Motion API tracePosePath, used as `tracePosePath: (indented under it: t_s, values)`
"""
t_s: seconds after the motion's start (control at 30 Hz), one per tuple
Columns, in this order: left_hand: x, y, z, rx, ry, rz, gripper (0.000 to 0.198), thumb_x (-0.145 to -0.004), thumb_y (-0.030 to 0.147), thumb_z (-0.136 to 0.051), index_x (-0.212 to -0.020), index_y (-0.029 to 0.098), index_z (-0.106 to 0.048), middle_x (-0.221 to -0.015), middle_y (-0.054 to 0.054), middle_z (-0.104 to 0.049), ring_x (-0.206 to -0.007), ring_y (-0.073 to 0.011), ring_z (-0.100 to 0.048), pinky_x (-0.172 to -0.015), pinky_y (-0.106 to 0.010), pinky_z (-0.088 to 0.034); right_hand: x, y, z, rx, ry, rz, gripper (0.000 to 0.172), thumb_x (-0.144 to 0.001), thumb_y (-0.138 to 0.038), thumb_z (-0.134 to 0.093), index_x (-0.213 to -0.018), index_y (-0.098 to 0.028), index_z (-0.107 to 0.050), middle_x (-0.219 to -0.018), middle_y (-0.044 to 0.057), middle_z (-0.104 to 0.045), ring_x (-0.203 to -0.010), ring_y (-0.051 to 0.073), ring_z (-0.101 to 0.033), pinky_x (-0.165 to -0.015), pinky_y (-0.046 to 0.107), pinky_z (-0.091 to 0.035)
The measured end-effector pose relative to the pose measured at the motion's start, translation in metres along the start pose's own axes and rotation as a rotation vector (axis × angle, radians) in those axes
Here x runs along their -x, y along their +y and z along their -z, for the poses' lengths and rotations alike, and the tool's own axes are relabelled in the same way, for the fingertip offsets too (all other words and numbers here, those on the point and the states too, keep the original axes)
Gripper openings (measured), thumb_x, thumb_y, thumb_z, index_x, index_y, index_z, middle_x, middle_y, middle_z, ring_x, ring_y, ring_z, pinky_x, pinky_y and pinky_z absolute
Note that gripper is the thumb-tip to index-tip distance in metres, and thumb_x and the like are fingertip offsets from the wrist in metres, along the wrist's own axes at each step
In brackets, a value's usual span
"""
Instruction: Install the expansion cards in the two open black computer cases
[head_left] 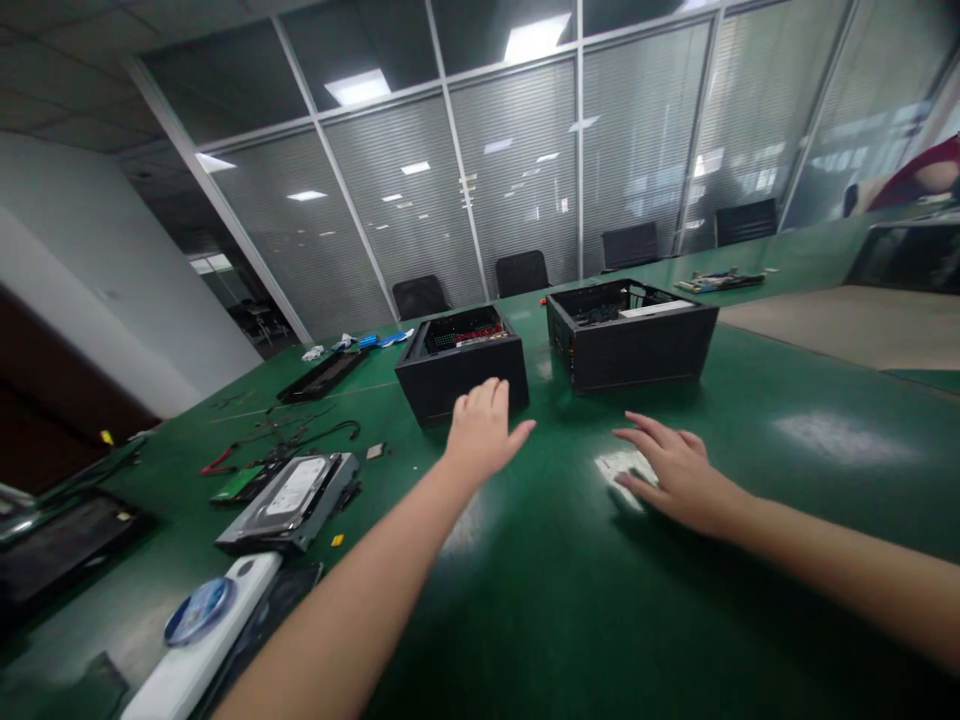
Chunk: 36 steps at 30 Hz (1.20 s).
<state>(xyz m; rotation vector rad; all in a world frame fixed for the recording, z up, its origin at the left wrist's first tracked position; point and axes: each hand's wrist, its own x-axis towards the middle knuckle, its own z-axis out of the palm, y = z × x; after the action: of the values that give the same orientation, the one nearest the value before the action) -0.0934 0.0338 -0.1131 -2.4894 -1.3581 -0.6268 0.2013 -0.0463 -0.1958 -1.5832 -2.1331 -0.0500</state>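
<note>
**Both hands out, nothing gripped**

Both hands are stretched over the green table [570,600], and neither holds anything. The left hand [484,430] hangs with fingers loosely extended, just short of the nearer black case [459,375]; whether it touches the case's front wall I cannot tell. The right hand [671,470] lies flat and spread on the tabletop, to the right of that case and in front of the second black case [630,345].

As I read it, this is the reaching step: the left hand is closing on the nearer case, the right bracing on the table. Taking hold of that open-topped box would seem to call for a grip on its walls, probably with both hands, since it looks bulky (and its top is open, showing red parts inside).

Counted: two black cases, side by side. To the left of the nearer case lies one hard drive [289,500] in its bracket, one bundle of loose cables [281,440] and one long dark panel [322,375]. Closer to the viewer than the drive lies one white device with a blue disc [202,625]. Beyond the cases stand four dark chairs [521,272] against the glass wall.
</note>
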Motion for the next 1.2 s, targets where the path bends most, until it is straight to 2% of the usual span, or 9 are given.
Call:
tracePosePath:
  t_s: [0.07, 0.17, 0.27, 0.37, 0.5, 0.67, 0.83, 1.03, 1.2]
  values:
    - [-0.033, -0.032, 0.010, -0.125, 0.032, 0.025, 0.082, -0.087, 0.064, -0.044, -0.145, 0.008, -0.036, -0.151, -0.024, -0.039, -0.138, -0.0368, -0.037, -0.112, -0.050, -0.030, 0.022, 0.000, -0.001, -0.119, -0.014, 0.042, 0.050, -0.090, -0.054, -0.050, -0.132, -0.026, -0.052, -0.148, 0.013, -0.043, -0.134, 0.029, -0.045, -0.108, 0.055, -0.035]
    - [-0.077, -0.080, 0.011, -0.254, -0.005, 0.088, 0.088, -0.081, 0.065, -0.054, -0.142, 0.004, -0.039, -0.150, -0.027, -0.038, -0.141, -0.0385, -0.032, -0.115, -0.049, -0.025, 0.028, 0.002, -0.003, -0.268, 0.103, 0.064, 0.031, -0.092, -0.041, -0.051, -0.116, -0.022, -0.056, -0.130, 0.013, -0.054, -0.121, 0.025, -0.054, -0.102, 0.046, -0.045]
    - [-0.109, -0.115, 0.005, -0.235, -0.135, 0.265, 0.087, -0.071, 0.073, -0.061, -0.129, 0.009, -0.049, -0.131, -0.025, -0.056, -0.123, -0.0384, -0.050, -0.107, -0.052, -0.034, 0.021, 0.001, -0.002, -0.298, 0.135, 0.069, 0.023, -0.092, -0.035, -0.051, -0.110, -0.021, -0.055, -0.118, 0.011, -0.056, -0.104, 0.022, -0.060, -0.092, 0.042, -0.051]
    - [-0.127, -0.132, 0.001, -0.136, -0.210, 0.319, 0.089, -0.066, 0.084, -0.054, -0.117, 0.010, -0.055, -0.117, -0.022, -0.064, -0.106, -0.0337, -0.059, -0.095, -0.045, -0.044, 0.017, 0.001, -0.004, -0.286, 0.083, 0.067, 0.022, -0.093, -0.033, -0.049, -0.110, -0.020, -0.054, -0.117, 0.010, -0.055, -0.096, 0.020, -0.060, -0.087, 0.040, -0.052]
    - [-0.130, -0.135, -0.003, -0.161, -0.169, 0.297, 0.091, -0.063, 0.090, -0.048, -0.110, 0.013, -0.060, -0.113, -0.019, -0.067, -0.103, -0.0324, -0.061, -0.092, -0.042, -0.046, 0.017, 0.005, -0.010, -0.264, 0.076, 0.054, 0.020, -0.093, -0.033, -0.049, -0.107, -0.019, -0.053, -0.116, 0.010, -0.054, -0.094, 0.019, -0.058, -0.088, 0.040, -0.050]
    - [-0.111, -0.119, 0.001, -0.250, -0.164, 0.333, 0.097, -0.060, 0.095, -0.039, -0.112, 0.016, -0.062, -0.113, -0.018, -0.068, -0.106, -0.0336, -0.063, -0.092, -0.040, -0.048, 0.015, 0.011, -0.018, -0.265, 0.104, 0.044, 0.018, -0.092, -0.033, -0.051, -0.103, -0.019, -0.055, -0.112, 0.008, -0.055, -0.090, 0.017, -0.058, -0.086, 0.037, -0.048]
    - [-0.073, -0.088, 0.027, -0.278, -0.181, 0.328, 0.097, -0.064, 0.094, -0.033, -0.111, 0.014, -0.063, -0.108, -0.019, -0.068, -0.102, -0.0342, -0.064, -0.090, -0.041, -0.050, 0.014, 0.011, -0.016, -0.277, 0.117, 0.036, 0.017, -0.090, -0.033, -0.052, -0.100, -0.019, -0.055, -0.108, 0.007, -0.055, -0.089, 0.016, -0.058, -0.084, 0.034, -0.047]
    - [-0.007, -0.023, 0.073, -0.289, -0.215, 0.219, 0.084, -0.073, 0.088, -0.030, -0.104, 0.017, -0.061, -0.100, -0.013, -0.070, -0.092, -0.0313, -0.067, -0.077, -0.038, -0.052, 0.011, 0.018, -0.017, -0.372, 0.147, -0.045, 0.022, -0.089, -0.038, -0.053, -0.098, -0.018, -0.058, -0.101, 0.006, -0.057, -0.087, 0.016, -0.057, -0.081, 0.032, -0.046]
    - [0.050, 0.040, 0.115, -0.224, -0.294, 0.099, 0.062, -0.080, 0.076, -0.042, -0.100, 0.019, -0.057, -0.099, -0.010, -0.070, -0.091, -0.0307, -0.067, -0.073, -0.040, -0.053, 0.006, 0.036, -0.021, -0.530, 0.199, -0.356, 0.032, -0.086, -0.049, -0.054, -0.093, -0.018, -0.062, -0.086, 0.004, -0.063, -0.079, 0.017, -0.057, -0.076, 0.032, -0.044]
